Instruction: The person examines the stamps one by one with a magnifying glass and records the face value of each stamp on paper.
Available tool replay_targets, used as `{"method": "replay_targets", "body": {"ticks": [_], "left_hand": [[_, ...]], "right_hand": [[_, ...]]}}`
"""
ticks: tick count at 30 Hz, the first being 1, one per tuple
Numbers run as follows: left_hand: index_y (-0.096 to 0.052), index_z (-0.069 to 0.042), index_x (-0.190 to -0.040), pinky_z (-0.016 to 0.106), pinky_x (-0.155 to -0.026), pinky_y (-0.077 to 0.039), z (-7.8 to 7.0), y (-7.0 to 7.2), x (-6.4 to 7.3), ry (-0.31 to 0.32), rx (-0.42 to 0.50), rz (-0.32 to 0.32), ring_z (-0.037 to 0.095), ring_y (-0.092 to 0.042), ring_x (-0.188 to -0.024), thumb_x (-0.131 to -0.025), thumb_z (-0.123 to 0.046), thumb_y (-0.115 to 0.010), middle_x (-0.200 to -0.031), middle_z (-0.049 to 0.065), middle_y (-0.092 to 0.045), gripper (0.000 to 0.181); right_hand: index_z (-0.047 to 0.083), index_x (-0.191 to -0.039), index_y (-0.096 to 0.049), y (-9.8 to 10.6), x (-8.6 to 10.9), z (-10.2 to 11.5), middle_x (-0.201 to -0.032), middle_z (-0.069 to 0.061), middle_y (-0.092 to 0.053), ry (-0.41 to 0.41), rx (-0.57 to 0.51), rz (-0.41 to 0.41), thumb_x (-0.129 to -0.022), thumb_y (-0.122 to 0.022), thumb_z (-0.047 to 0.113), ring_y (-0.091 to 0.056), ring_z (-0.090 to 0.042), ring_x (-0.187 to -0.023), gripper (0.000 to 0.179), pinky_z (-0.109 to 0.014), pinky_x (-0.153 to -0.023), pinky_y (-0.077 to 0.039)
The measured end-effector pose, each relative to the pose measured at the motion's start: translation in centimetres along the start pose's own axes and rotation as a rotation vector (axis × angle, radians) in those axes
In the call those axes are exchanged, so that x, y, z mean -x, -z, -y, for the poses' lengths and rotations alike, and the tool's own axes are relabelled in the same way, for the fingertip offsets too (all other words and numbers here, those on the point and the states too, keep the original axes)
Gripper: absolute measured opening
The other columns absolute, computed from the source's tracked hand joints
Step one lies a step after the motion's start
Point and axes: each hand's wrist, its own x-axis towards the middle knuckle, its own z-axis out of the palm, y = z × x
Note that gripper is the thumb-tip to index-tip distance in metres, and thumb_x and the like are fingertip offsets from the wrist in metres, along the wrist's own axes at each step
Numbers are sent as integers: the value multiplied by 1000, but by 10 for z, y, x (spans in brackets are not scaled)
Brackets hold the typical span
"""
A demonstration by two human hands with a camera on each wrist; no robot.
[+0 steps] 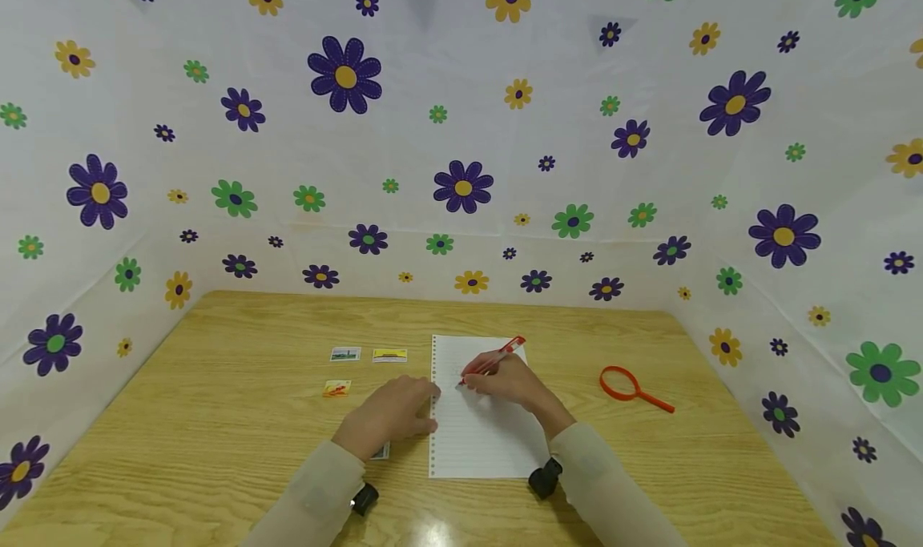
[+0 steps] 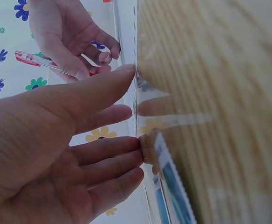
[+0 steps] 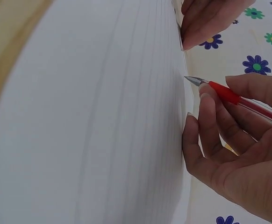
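Note:
A sheet of lined paper (image 1: 490, 443) with punched holes down its left edge lies on the wooden table. My right hand (image 1: 508, 377) pinches a red pen (image 3: 227, 93) between thumb and fingers, its metal tip close over the paper's upper part. The other fingers of that hand rest against the sheet. At the paper's left edge, my left hand (image 1: 392, 415) lies with relaxed fingers, its fingertips touching the sheet's margin. Partly under the left hand is a stamp (image 1: 382, 452); stamps with perforated edges (image 2: 175, 186) also show beside its fingers in the left wrist view.
Left of the paper lie a green-toned stamp (image 1: 345, 354), a yellow stamp (image 1: 389, 355) and an orange stamp (image 1: 336, 388). A red magnifying glass (image 1: 654, 402) lies to the right. White flower-print cloth (image 1: 404, 138) walls the table's back and sides.

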Motion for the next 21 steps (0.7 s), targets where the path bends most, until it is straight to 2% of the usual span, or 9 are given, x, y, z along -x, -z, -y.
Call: {"method": "replay_targets", "body": {"ticks": [10, 13, 21], "left_hand": [[-68, -8, -130, 49, -105, -53, 1, -1, -1, -2, -6, -1, 32, -65, -120, -89, -26, -82, -129, 12, -70, 47], [-68, -8, -129, 49, -105, -53, 2, -1, -1, -2, -6, -1, 31, -65, -119, -89, -26, -82, -128, 12, -70, 47], [-68, -7, -129, 49, -105, -53, 2, -2, -2, -9, -7, 1, 31, -66, -120, -89, -26, -82, -128, 12, -70, 47]], "right_hand": [[15, -98, -78, -2, -1, 0, -85, 2, -76, 1, 30, -32, -92, -73, 23, -61, -11, -71, 12, -25, -64, -44], [16, -98, -79, -1, 0, -1, -85, 3, -75, -29, 28, -42, -92, -74, 24, -60, -12, -73, 11, -26, -65, -44], [15, -98, -80, 0, 3, -1, -86, 1, -78, -8, 13, 13, -91, -75, 24, -62, -11, -73, 13, -27, -67, -45]]}}
